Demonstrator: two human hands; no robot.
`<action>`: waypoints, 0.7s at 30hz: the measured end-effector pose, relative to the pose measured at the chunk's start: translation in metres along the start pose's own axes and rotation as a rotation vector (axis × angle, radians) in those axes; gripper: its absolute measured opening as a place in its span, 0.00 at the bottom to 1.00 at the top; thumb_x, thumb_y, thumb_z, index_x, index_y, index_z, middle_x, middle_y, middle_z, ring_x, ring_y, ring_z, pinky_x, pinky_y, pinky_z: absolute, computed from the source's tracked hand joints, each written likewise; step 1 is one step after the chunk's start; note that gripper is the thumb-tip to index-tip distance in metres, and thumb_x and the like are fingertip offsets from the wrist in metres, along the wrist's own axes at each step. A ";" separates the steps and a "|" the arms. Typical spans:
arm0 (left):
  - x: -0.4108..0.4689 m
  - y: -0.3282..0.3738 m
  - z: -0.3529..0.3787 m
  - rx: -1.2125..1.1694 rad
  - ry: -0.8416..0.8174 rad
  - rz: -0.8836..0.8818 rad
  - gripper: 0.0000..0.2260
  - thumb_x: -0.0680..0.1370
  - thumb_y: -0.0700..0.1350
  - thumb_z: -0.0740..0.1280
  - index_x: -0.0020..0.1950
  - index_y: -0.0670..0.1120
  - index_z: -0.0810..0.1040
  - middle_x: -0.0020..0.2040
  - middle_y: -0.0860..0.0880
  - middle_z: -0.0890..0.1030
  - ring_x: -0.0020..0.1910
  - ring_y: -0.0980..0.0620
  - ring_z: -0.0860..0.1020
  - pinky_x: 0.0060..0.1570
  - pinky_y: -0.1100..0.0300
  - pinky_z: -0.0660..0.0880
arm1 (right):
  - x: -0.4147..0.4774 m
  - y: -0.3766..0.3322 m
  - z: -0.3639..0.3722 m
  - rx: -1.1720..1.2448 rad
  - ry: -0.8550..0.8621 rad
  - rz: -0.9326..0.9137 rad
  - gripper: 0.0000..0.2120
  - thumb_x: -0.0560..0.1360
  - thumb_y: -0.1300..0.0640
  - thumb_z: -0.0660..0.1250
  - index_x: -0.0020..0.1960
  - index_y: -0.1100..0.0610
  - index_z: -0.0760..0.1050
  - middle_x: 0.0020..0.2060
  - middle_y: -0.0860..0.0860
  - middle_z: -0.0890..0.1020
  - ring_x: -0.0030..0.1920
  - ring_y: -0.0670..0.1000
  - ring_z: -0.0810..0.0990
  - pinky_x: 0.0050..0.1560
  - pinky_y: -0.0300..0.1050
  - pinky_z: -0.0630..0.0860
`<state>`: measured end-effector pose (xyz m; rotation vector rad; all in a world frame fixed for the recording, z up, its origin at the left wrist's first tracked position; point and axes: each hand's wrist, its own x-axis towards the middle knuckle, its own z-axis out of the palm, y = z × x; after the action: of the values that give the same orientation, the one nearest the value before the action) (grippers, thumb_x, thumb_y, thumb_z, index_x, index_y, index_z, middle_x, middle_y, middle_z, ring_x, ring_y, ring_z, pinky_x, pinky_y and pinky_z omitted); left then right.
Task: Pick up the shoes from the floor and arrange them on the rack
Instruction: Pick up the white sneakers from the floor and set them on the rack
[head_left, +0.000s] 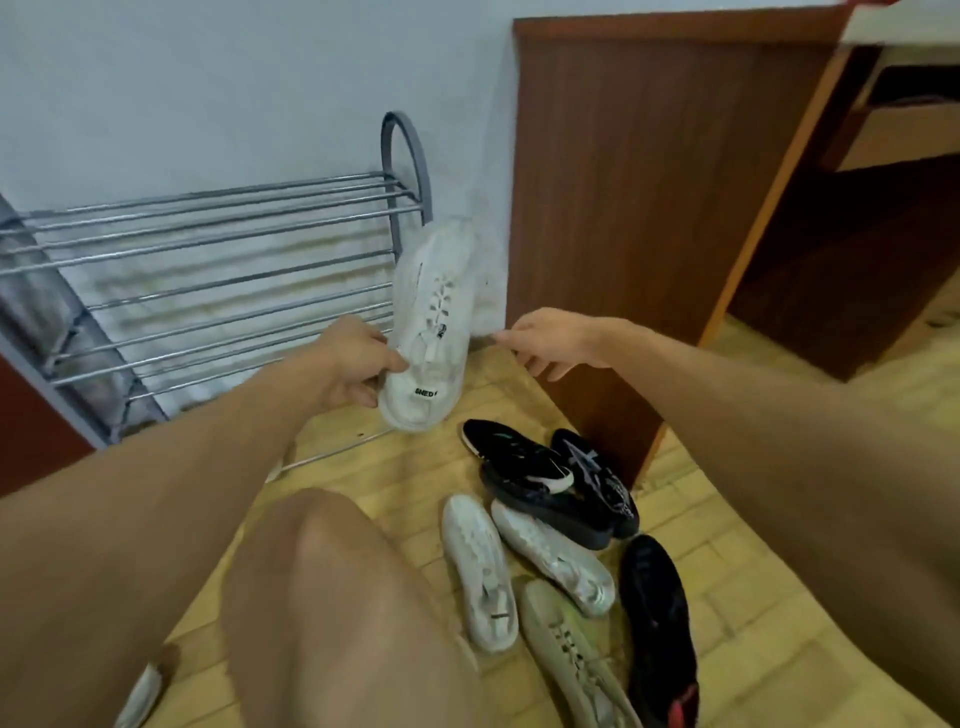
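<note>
Gripping the heel end of a white sneaker, the left hand has its thumb across the top by the laces and its fingers curled underneath. The sneaker is off the floor, with its toe tilted up toward the wall and its heel low, just beside the right end of the metal rack. Whether it touches the rack's bars cannot be told.

The right hand hangs in the air close to the sneaker's right side. Its fingers are loosely spread and slightly bent, and it holds nothing — a narrow gap shows between its fingertips and the shoe.

Below the hands, more shoes lie on the yellowish floor. A heap of black sneakers sits nearest the wooden cabinet. Two white shoes lie side by side in front of the heap, and a beige shoe lies closer in. A black shoe with a red patch lies to its right. The person's bare knee fills the lower middle of the view.
</note>
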<state>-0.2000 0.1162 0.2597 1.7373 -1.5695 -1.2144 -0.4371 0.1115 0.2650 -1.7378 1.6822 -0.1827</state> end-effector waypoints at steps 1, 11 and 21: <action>0.004 0.006 0.012 0.004 -0.015 -0.003 0.12 0.72 0.35 0.70 0.55 0.34 0.78 0.45 0.38 0.79 0.37 0.45 0.76 0.32 0.52 0.78 | -0.001 0.012 0.000 0.090 0.001 0.012 0.29 0.79 0.38 0.53 0.69 0.59 0.68 0.60 0.57 0.77 0.56 0.56 0.79 0.53 0.50 0.79; 0.069 -0.058 0.158 0.058 -0.083 -0.109 0.11 0.73 0.37 0.67 0.54 0.38 0.79 0.51 0.39 0.82 0.46 0.43 0.80 0.43 0.52 0.80 | 0.030 0.181 0.077 0.066 -0.149 0.372 0.19 0.80 0.45 0.55 0.43 0.60 0.71 0.36 0.55 0.74 0.32 0.51 0.73 0.31 0.41 0.71; 0.083 -0.193 0.165 0.014 -0.130 -0.362 0.14 0.65 0.32 0.71 0.48 0.45 0.82 0.40 0.47 0.83 0.38 0.49 0.79 0.33 0.59 0.76 | 0.063 0.250 0.211 -0.087 -0.223 0.612 0.18 0.81 0.49 0.55 0.61 0.62 0.70 0.57 0.62 0.74 0.54 0.60 0.76 0.54 0.52 0.70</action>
<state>-0.2479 0.1100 -0.0028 2.0500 -1.3714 -1.5161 -0.5171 0.1553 -0.0555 -1.1728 1.9801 0.3549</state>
